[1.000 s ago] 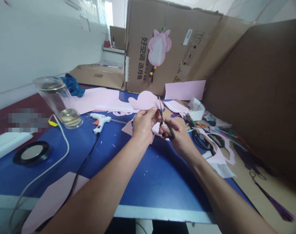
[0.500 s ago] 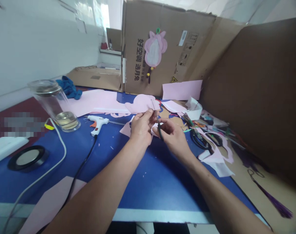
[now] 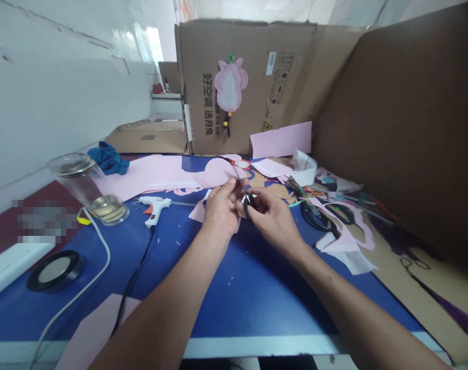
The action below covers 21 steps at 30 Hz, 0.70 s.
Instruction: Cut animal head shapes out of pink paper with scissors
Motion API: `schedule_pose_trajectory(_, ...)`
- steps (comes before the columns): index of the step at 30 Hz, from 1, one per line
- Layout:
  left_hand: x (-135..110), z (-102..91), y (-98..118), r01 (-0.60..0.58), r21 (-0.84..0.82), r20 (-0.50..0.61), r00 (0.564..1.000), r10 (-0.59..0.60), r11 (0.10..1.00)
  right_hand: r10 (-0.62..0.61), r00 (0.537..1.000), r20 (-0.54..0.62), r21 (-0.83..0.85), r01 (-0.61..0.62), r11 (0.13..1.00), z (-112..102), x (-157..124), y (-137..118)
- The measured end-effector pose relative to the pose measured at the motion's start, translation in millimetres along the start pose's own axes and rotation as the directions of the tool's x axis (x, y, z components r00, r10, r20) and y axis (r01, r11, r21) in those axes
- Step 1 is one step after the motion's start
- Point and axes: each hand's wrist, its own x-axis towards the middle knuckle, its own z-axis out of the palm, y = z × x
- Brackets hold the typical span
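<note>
My left hand (image 3: pixel 223 208) is closed, pinching a pink cut-out sheet (image 3: pixel 217 172) with a rounded outline between thumb and fingers. My right hand (image 3: pixel 274 216) grips black-handled scissors (image 3: pixel 250 207), its fingers around the loops. Their thin blades point up and away, lying across the right side of the pink sheet. Both hands are close together above the blue table (image 3: pixel 226 303). Part of the sheet is hidden behind my left fingers. Under and beside the left hand lies a pink scrap (image 3: pixel 196 211).
Left are a white glue gun (image 3: pixel 156 208), a glass cup (image 3: pixel 109 209), black tape (image 3: pixel 56 271) and a white cable (image 3: pixel 103 244). Pink sheets (image 3: pixel 153 172) lie behind. Right are scraps (image 3: pixel 345 246) and tools. A cardboard box (image 3: pixel 288 103) bearing a pink ornament (image 3: pixel 230 90) stands behind.
The camera view has tilted and shifted slightly. The scissors have turned in my right hand, with more of the blades showing across the pink sheet. My left hand keeps its hold.
</note>
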Motion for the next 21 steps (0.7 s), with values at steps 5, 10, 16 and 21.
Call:
schedule_pose_trajectory(5, 1.3, -0.8, -0.1, 0.0, 0.007, 0.002, 1.0, 0.0, 1.0, -0.002, 1.0, -0.011, -0.024, 0.002, 1.0, -1.7, 0.1, -0.9)
schedule_pose_trajectory(10, 4.2, -3.0, -0.8, -0.012, -0.004, 0.012, 1.0, 0.012, 1.0, -0.016, 1.0, -0.02, -0.057, 0.015, 0.998, -2.9, 0.4, -2.4)
schedule_pose_trajectory(16, 4.9, -3.5, -1.4, -0.01, 0.008, 0.027, 1.0, 0.01, 1.0, -0.016, 1.0, -0.016, -0.031, 0.016, 0.999, -2.6, 0.2, -1.5)
schedule_pose_trajectory(21, 5.8, -3.7, -1.7, -0.012, 0.015, 0.019, 1.0, 0.012, 1.0, -0.027, 0.999, -0.022, -0.029, 0.026, 0.999, -2.2, 0.3, -1.1)
